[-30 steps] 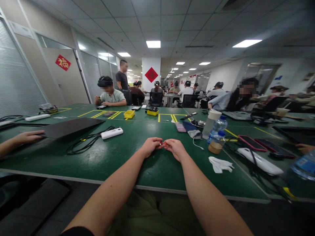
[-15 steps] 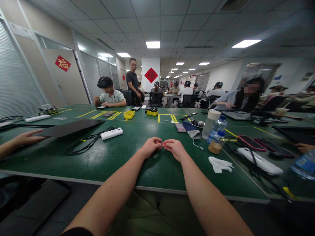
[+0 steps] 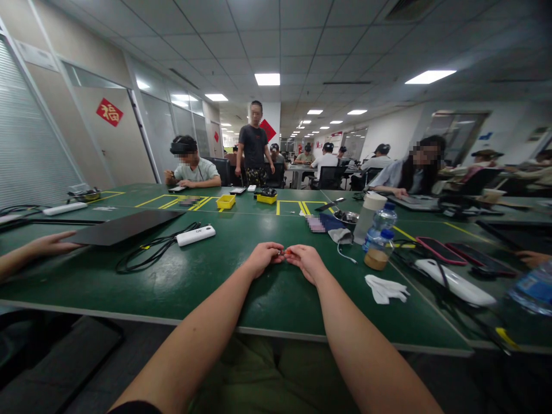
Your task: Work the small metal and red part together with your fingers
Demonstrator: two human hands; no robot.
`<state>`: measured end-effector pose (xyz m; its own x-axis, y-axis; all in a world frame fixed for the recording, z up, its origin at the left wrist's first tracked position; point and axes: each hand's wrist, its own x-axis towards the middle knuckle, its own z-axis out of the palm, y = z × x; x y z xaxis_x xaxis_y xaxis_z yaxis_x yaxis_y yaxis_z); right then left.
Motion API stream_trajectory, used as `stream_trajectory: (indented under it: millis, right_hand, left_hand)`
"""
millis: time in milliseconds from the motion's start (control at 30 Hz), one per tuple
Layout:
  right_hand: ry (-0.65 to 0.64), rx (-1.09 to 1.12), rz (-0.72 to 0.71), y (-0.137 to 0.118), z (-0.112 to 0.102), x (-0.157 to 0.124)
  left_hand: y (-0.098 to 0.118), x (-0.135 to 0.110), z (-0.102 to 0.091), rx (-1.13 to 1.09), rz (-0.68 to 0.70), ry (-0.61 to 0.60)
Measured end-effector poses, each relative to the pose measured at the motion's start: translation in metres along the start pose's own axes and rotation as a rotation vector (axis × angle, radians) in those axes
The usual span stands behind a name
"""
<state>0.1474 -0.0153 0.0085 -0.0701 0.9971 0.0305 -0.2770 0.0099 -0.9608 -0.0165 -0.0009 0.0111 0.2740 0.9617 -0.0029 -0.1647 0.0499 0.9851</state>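
Note:
Both hands meet over the near middle of the green table [image 3: 207,282], fingertips almost touching. Pinched in the fingers of my right hand [image 3: 305,261] is a small orange-red piece [image 3: 288,251], mostly covered, so its kind does not show. My left hand [image 3: 264,259] is closed too, thumb against fingers, around something tiny at its fingertips that I cannot make out. To the right of my hands lies a crumpled white tissue [image 3: 387,288].
A white power bank [image 3: 195,236] with black cables lies left; another person's hand [image 3: 54,242] holds a dark panel [image 3: 125,226]. Bottles [image 3: 378,251], a grey-white cup [image 3: 368,221] and phones [image 3: 442,251] stand or lie right. Yellow trays [image 3: 226,201] sit farther back.
My hands stay together, with only slight finger movement around the orange-red piece. A standing person in the background has moved to the right; the person at the right sits more upright.

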Motion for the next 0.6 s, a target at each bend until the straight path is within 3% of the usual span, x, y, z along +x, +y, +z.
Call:
stream_trajectory:
  millis: [600]
  right_hand:
    - [-0.003,-0.019,-0.020,0.0004,0.0002,-0.0009]
  left_hand:
    - [0.0036,-0.0037,0.0016,-0.045,-0.010,-0.007]
